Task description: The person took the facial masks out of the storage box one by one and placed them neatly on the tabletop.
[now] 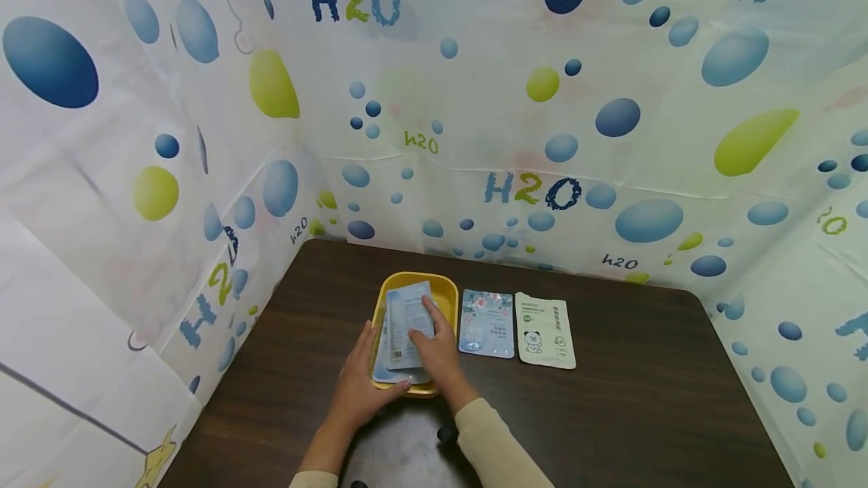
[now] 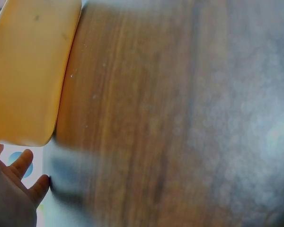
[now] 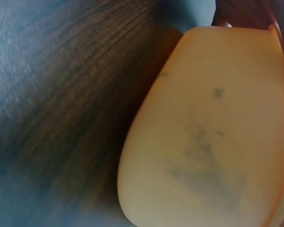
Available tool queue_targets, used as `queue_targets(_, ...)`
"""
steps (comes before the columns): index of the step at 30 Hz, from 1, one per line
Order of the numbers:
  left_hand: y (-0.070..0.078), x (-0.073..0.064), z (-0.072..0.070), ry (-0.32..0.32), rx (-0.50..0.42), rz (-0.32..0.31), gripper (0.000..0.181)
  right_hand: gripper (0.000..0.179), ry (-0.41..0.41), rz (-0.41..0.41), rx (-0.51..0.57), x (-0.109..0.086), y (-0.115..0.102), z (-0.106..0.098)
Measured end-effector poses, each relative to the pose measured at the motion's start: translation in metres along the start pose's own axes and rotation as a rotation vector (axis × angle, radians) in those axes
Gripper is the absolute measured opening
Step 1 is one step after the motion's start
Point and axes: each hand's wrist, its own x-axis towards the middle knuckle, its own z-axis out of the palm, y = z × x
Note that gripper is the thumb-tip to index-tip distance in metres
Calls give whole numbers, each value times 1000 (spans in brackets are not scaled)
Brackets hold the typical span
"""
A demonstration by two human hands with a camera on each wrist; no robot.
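Note:
A yellow tray (image 1: 447, 294) on the dark table holds a few flat packets. The top packet (image 1: 401, 322) is pale blue with small print and a barcode; another blue packet (image 1: 382, 375) shows beneath its lower edge. My right hand (image 1: 441, 356) grips the top packet at its right side, thumb over the print and index finger along the edge; the other fingers are hidden. My left hand (image 1: 362, 385) rests at the tray's near left corner, fingers along the left side and thumb by the front rim. Both wrist views show the tray's outer side close up.
Right of the tray lie a blue flowered packet (image 1: 486, 324) and a pale green packet (image 1: 545, 330) with a panda, side by side on the table (image 1: 631, 398). A patterned curtain (image 1: 475, 96) surrounds the table's back and sides.

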Motion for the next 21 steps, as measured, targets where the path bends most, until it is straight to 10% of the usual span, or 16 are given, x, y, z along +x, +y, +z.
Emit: queue_targets(21,0,0,1,-17,14,-37,122,66,39,-111,30,13,-38,-26)
